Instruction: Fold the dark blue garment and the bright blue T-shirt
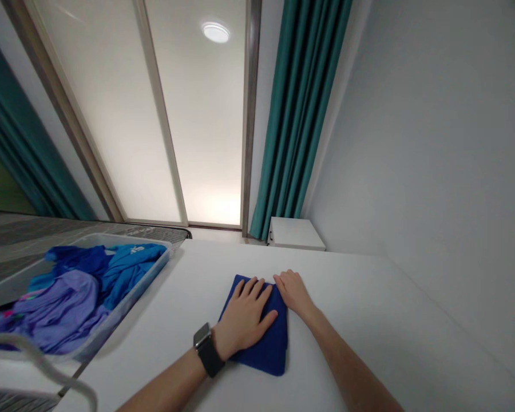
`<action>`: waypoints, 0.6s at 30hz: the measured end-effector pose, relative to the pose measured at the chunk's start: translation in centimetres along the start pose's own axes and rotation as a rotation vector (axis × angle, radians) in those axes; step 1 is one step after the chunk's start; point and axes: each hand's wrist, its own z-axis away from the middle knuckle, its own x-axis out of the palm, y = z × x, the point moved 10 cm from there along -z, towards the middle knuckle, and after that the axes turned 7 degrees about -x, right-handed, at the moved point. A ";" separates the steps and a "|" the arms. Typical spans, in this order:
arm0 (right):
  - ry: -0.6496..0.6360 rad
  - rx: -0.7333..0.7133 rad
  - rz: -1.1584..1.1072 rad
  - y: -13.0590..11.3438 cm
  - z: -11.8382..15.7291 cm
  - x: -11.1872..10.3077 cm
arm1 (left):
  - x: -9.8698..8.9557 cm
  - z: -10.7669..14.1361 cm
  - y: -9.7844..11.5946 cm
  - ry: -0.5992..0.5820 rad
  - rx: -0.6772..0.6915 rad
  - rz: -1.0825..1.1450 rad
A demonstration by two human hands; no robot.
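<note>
- The right side is bounded by a plain wall [433, 143], which is met by the desk's far right part.
- Beyond the desk, a frosted sliding door [206, 126] is framed by a green curtain [304, 114] on the right and another on the left.
- A white desk [146, 349] is spread under the hands; its far edge is seen well beyond them, and bare surface is left on both sides of the cloth.
- Just beside the desk's left edge, a plastic bin [133, 302] is filled with blue and purple clothes [64, 309].
- Past the far edge, a small white cabinet [296, 233] is set near the wall.
- A folded dark blue cloth [274, 349] is laid flat mid-desk, well apart from the bin and from the far edge.
- The left hand [251, 312] is pressed palm down on the cloth, its fingers spread apart.
- The right hand [294, 290] is placed at the cloth's far right corner, its fingers bunched together; whether the corner is pinched cannot be told.
- A dark watch [208, 349] is worn on the left wrist.
</note>
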 end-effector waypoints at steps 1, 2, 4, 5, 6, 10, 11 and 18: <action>0.006 0.008 -0.004 0.2 0.0 0.0 | 0.5 0.2 0.5 -0.004 0.002 -0.016; 0.017 0.015 -0.029 0.4 0.1 -0.1 | 1.0 0.4 0.6 -0.005 0.002 -0.028; 0.099 0.071 -0.236 1.4 0.5 -0.9 | 1.4 0.4 0.5 -0.003 0.006 -0.051; 0.171 0.120 -0.413 2.2 1.0 -1.3 | 1.5 0.3 0.3 -0.001 0.010 -0.063; 0.250 0.175 -0.612 3.1 1.5 -1.7 | 1.5 0.2 0.0 0.000 0.014 -0.075; 0.338 0.293 -1.002 4.8 3.5 -1.4 | 1.4 -0.6 -0.9 -0.001 0.038 -0.112; 0.302 0.282 -0.944 4.7 3.7 -1.3 | 1.4 -0.7 -1.0 0.002 0.053 -0.120; 0.047 0.044 -0.341 1.3 2.2 -1.2 | 1.7 -0.9 -1.0 0.031 0.149 -0.119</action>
